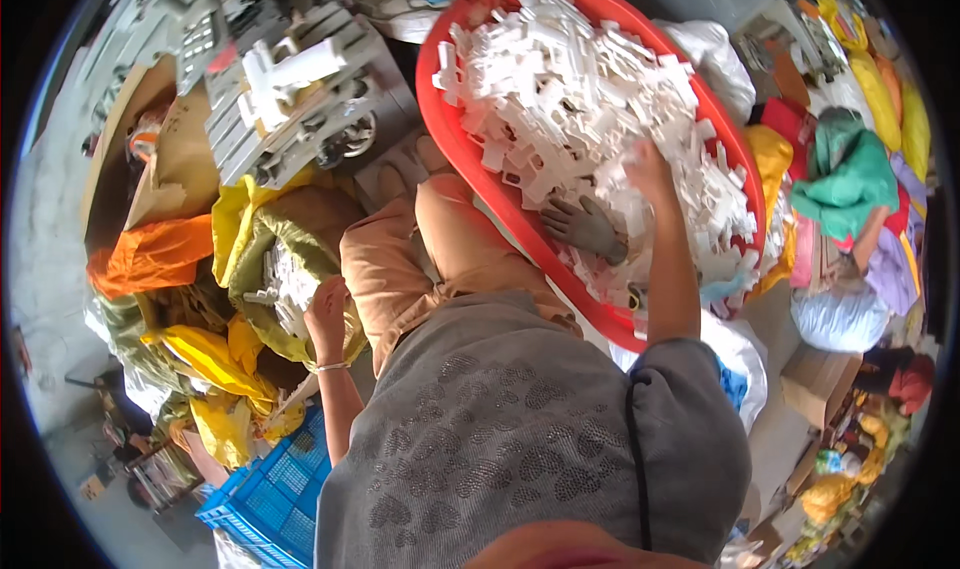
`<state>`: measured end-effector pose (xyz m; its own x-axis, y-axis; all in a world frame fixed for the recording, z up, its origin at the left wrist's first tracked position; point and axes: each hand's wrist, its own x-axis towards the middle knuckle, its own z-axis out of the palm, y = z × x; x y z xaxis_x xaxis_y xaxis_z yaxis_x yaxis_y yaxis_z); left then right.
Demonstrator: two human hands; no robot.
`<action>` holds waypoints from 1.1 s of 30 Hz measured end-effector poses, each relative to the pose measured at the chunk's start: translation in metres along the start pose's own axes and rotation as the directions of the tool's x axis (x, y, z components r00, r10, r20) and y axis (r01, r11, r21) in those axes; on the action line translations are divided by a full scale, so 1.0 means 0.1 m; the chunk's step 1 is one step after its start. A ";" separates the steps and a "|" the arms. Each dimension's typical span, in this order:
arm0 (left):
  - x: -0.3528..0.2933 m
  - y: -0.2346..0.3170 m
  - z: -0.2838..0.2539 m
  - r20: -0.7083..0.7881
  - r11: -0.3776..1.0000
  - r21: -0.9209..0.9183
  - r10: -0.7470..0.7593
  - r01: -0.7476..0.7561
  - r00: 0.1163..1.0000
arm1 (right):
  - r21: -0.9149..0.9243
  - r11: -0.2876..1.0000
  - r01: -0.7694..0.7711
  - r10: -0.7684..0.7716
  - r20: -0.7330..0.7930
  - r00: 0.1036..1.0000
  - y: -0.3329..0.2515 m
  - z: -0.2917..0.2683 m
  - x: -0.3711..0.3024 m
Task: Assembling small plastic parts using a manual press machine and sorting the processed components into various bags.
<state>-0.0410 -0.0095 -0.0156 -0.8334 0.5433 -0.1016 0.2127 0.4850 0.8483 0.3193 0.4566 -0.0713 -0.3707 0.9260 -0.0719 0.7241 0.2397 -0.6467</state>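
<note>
A large red tub (437, 99) is heaped with small white plastic pieces (560, 79). My right hand (650, 172) is over the heap at the tub's right side, its fingertips smeared and pale against the pieces; what they grip, if anything, does not show. On the pieces to its left lies a grey glove (587, 230). My left hand (326, 317) is at the right edge of an olive-green sack (262, 321) holding more white pieces. Its fingers look curled in, and whatever is inside them is hidden.
A grey metal machine (300, 99) with a white part on top stands ahead on the left. Cardboard (170, 159) and an orange bag (155, 252) are beside it. A blue crate (268, 499) sits at lower left. Rightward are a green cloth (848, 179) and a cardboard box (818, 384).
</note>
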 end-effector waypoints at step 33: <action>1.34 2.02 -0.48 -0.305 0.795 0.005 0.579 -0.606 0.756 | 0.933 0.038 -0.359 -0.270 0.355 0.895 -1.53 0.29 -0.97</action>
<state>-0.1344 0.1287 0.1665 -0.6630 0.4823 0.5725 0.6768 0.0594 0.7338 0.2275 0.3219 0.0129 -0.7338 0.6603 -0.1597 -0.3819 -0.5953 -0.7069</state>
